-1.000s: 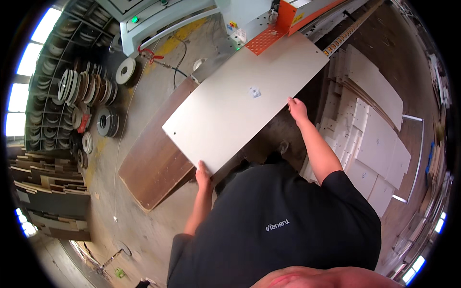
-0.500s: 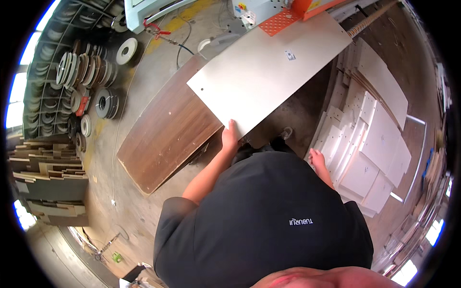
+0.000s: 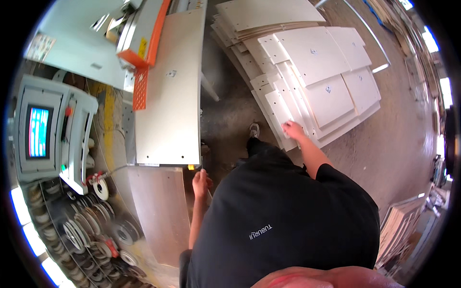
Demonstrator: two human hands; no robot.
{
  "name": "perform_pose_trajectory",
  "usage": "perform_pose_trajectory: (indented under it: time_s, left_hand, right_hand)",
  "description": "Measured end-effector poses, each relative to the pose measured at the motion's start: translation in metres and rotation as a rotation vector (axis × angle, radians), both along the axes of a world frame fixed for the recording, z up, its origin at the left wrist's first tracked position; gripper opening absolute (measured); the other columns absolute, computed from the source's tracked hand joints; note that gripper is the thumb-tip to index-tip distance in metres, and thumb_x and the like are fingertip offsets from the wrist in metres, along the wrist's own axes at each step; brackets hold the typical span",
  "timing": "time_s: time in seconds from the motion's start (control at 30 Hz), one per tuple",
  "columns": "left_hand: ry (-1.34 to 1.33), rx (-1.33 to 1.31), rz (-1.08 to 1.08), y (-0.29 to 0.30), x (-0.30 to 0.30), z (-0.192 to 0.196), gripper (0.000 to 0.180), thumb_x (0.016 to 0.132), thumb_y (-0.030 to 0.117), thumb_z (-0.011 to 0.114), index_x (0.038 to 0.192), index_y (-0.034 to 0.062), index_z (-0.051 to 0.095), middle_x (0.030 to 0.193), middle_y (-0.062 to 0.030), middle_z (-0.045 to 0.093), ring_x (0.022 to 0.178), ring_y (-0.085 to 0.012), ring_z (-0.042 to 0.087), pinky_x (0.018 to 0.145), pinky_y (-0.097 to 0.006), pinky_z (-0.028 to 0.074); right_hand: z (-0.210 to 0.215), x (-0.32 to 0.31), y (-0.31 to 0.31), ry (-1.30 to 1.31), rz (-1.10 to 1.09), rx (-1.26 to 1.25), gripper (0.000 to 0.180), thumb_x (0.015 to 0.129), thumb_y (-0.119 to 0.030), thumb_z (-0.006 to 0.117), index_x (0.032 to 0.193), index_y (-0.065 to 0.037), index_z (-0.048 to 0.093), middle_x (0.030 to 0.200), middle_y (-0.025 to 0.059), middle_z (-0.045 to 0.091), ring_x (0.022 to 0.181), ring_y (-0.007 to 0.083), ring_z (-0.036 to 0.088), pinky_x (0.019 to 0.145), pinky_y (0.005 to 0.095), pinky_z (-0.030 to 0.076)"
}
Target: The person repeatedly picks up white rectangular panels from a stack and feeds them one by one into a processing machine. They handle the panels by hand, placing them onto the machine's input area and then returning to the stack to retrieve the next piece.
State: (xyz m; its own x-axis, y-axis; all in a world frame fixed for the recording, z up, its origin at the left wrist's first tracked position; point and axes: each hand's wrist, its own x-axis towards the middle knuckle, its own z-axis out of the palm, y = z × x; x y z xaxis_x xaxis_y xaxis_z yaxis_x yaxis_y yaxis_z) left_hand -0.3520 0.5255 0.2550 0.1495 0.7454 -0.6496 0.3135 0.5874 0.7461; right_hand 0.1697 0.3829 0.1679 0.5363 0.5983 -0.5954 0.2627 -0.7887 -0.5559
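Observation:
A long white panel (image 3: 168,115) with a small label and holes at its near end lies on the machine bed, its far part along an orange guard. My left hand (image 3: 201,184) is just beyond the panel's near right corner, fingers loosely bent and apart, apparently not touching it. To the right, my right hand (image 3: 293,129) hangs over the near left edge of a stack of white panels (image 3: 312,55). Its fingers are curled together with nothing seen in them; contact with the stack I cannot tell.
An orange perforated guard (image 3: 140,89) stands beside the panel. A brown board (image 3: 161,206) lies below its near end. Left are a control cabinet with a lit screen (image 3: 39,132) and several edging rolls (image 3: 74,235). My shoe (image 3: 254,130) is between machine and stack.
My view and body have turned right, toward the stack. My left hand has come off the white panel, which now lies along the orange guard. My right hand is now over the stack.

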Motion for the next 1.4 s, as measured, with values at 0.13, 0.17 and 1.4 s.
perform_pose_trajectory:
  time_s: [0.13,0.17,1.4]
  left_hand:
    - [0.266,0.144,-0.356,-0.019,0.015,-0.049,0.041,0.102,0.041,0.065,0.097,0.0002,0.069,0.08,-0.0106,0.072,0.079,-0.02,0.07,0.073,-0.036,0.054]
    - [0.273,0.16,-0.412,-0.018,0.028,-0.048,0.041,0.102,0.041,0.066,0.099,0.0002,0.069,0.083,-0.011,0.073,0.082,-0.0203,0.07,0.075,-0.037,0.054]
    - [-0.089,-0.397,-0.135,0.077,0.441,-0.084,0.047,0.105,0.044,0.062,0.127,0.0025,0.062,0.116,-0.0093,0.069,0.1,-0.0236,0.068,0.086,-0.041,0.057]
  right_hand:
    - [0.007,0.074,0.046,-0.229,-0.077,0.069,0.041,0.098,-0.049,0.066,0.11,-0.011,0.073,0.096,0.0043,0.077,0.087,0.0201,0.072,0.081,0.0366,0.055]
    - [0.003,0.098,0.053,-0.309,-0.102,0.089,0.041,0.098,-0.05,0.066,0.113,-0.013,0.073,0.099,0.0043,0.077,0.091,0.0225,0.073,0.084,0.0372,0.055]
    - [0.016,0.091,-0.028,0.594,-0.369,0.145,0.045,0.096,-0.045,0.072,0.123,-0.009,0.069,0.108,0.003,0.075,0.089,0.0142,0.069,0.075,0.0324,0.055]
